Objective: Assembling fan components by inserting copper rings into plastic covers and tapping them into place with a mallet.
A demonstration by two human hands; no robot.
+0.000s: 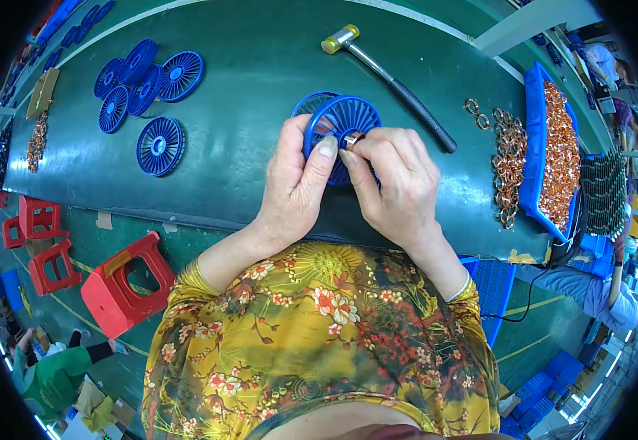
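Observation:
My left hand (293, 183) is closed on the rim of a blue spoked plastic wheel (361, 111), held upright over the near edge of the table with the thumb near its hub. With thumb and fingers pinched, my right hand (401, 180) holds a copper-coloured ring (352, 139) against the wheel's hub. Whether the ring sits around the hub or only touches it, I cannot tell. Just behind is another blue wheel (308, 100), partly hidden by the held one and my left hand.
Beyond my right hand lies a hammer (399, 89) with yellow faces. Loose copper rings (509, 158) lie beside a blue tray (533, 147) full of them. Several blue wheels (160, 146) rest at the left of the green table (238, 147). Red stools (117, 297) stand left below.

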